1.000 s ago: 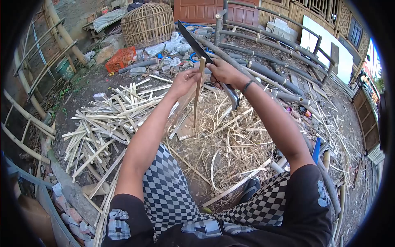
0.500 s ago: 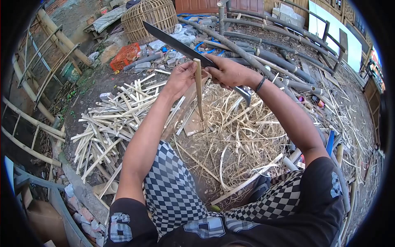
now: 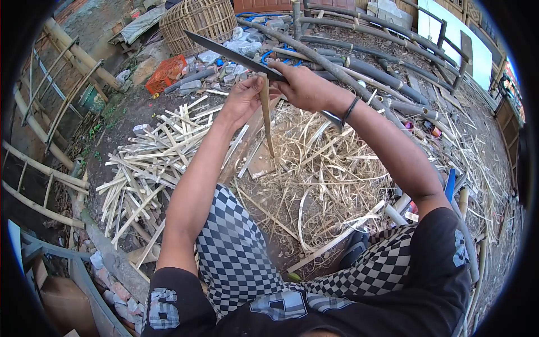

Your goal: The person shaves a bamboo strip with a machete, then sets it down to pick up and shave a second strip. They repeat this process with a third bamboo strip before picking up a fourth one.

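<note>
Stick [image 3: 266, 116] is held nearly upright between the two hands, pinched near its top by the fingers of the left hand [image 3: 244, 101], apparently for steadiness close to the knife [image 3: 227, 53], whose handle [image 3: 333, 118] is enclosed by the fingers of the right hand [image 3: 309, 90].

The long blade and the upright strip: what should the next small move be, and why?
Probably a light downward stroke of the blade along the strip. The left hand steadies the strip near its top, the right hand holds the blade across by that end, and curled shavings lie below. Whether the edge touches is hard to tell.
</note>
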Demonstrator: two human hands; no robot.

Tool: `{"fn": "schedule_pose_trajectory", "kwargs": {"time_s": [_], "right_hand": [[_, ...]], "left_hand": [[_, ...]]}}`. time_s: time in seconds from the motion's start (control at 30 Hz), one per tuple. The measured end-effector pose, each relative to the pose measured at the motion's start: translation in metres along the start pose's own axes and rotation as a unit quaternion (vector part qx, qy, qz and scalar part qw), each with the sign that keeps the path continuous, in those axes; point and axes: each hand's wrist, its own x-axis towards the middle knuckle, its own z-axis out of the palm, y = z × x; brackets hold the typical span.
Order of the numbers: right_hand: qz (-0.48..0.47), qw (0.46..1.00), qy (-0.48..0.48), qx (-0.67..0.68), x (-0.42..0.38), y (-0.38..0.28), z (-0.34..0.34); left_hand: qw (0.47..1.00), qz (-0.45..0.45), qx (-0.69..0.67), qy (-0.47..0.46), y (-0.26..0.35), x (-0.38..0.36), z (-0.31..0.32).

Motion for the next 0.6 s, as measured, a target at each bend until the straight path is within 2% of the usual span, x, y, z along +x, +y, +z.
{"fn": "schedule_pose_trajectory", "kwargs": {"time_s": [0.03, 0.07, 0.1, 0.13, 0.17, 0.27, 0.3, 0.33, 0.4, 0.43, 0.47, 0.53, 0.6], "right_hand": [[-0.052, 0.997, 0.026, 0.059, 0.000, 0.002, 0.002], [-0.052, 0.997, 0.027, 0.058, -0.004, 0.006, 0.000], [0.079, 0.983, -0.088, 0.141, -0.009, -0.021, -0.023], [0.207, 0.932, -0.200, 0.219, -0.012, -0.037, -0.035], [0.199, 0.919, -0.196, 0.278, -0.015, -0.035, -0.031], [0.249, 0.901, -0.234, 0.267, -0.013, -0.035, -0.034], [0.190, 0.952, -0.186, 0.154, -0.011, -0.032, -0.029], [0.192, 0.950, -0.189, 0.155, -0.010, -0.024, -0.019], [0.076, 0.996, -0.032, 0.041, -0.011, -0.014, 0.000], [0.061, 0.998, -0.003, 0.010, -0.011, -0.015, 0.004], [0.059, 0.998, -0.002, 0.011, -0.012, -0.015, 0.006], [0.117, 0.991, -0.029, -0.055, -0.014, -0.030, -0.001], [0.087, 0.995, -0.021, -0.053, -0.014, -0.024, 0.003]], "left_hand": [[1.000, -0.005, -0.007, -0.015, 0.000, -0.001, -0.001], [0.999, -0.010, -0.013, -0.031, -0.001, -0.002, -0.002], [0.999, -0.010, -0.013, -0.031, -0.001, -0.004, -0.003], [0.999, -0.017, -0.022, -0.042, -0.001, -0.005, -0.003], [0.998, -0.023, -0.031, -0.053, -0.001, -0.006, -0.003], [0.996, -0.037, -0.052, -0.058, -0.002, -0.005, -0.003], [0.996, -0.038, -0.056, -0.056, -0.003, -0.005, -0.002], [0.996, -0.033, -0.065, -0.047, -0.004, -0.003, 0.000], [0.996, -0.029, -0.074, -0.037, -0.006, 0.000, -0.002], [0.996, -0.034, -0.076, -0.038, -0.007, 0.001, -0.006], [0.996, -0.037, -0.076, -0.040, -0.007, 0.001, -0.010], [0.996, -0.039, -0.071, -0.034, -0.006, -0.002, -0.010], [0.997, -0.039, -0.065, -0.031, -0.005, -0.003, -0.008]]}}
